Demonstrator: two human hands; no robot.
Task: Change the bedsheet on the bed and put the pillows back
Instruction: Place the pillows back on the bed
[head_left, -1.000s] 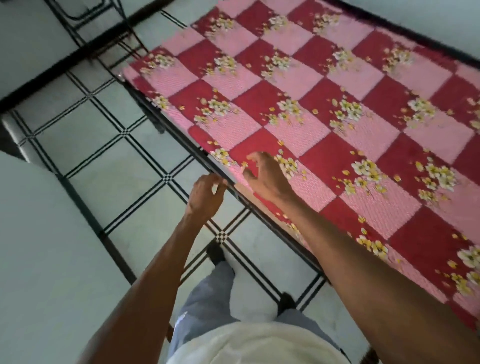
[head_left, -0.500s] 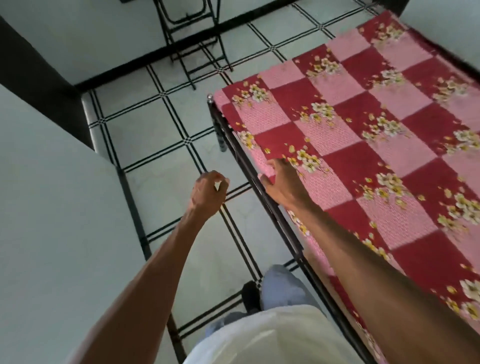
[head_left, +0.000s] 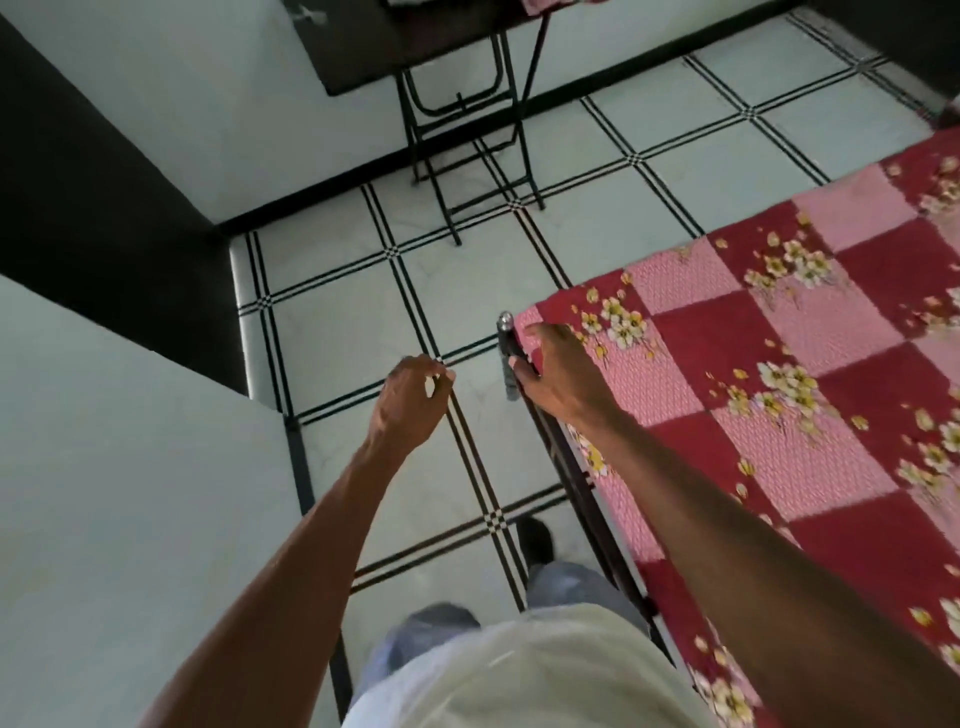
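The bedsheet (head_left: 779, 374), a red and pink check with white and yellow flowers, lies spread flat over the bed on the right side of the view, reaching to the bed's near corner. The right hand (head_left: 558, 374) rests on that corner of the sheet, palm down, its fingers bent over the edge where the cloth meets the dark metal bed frame (head_left: 576, 483); whether they truly pinch the cloth or only press on it cannot be told, since the fingertips are hidden on the frame side. Just beside the hand stands the frame's shiny corner post (head_left: 506, 353), touching or nearly touching the thumb side.

The left hand (head_left: 413, 397) hangs in the air over the tiled floor (head_left: 363, 322), apart from the bed and to the left of the post. Its fingers are loosely curled with the thumb tip close to the forefinger, and it grasps nothing.

Beyond, against the wall, stands a folding table (head_left: 467, 104) on thin black legs. The person's pale shirt and grey trousers show at the bottom edge.
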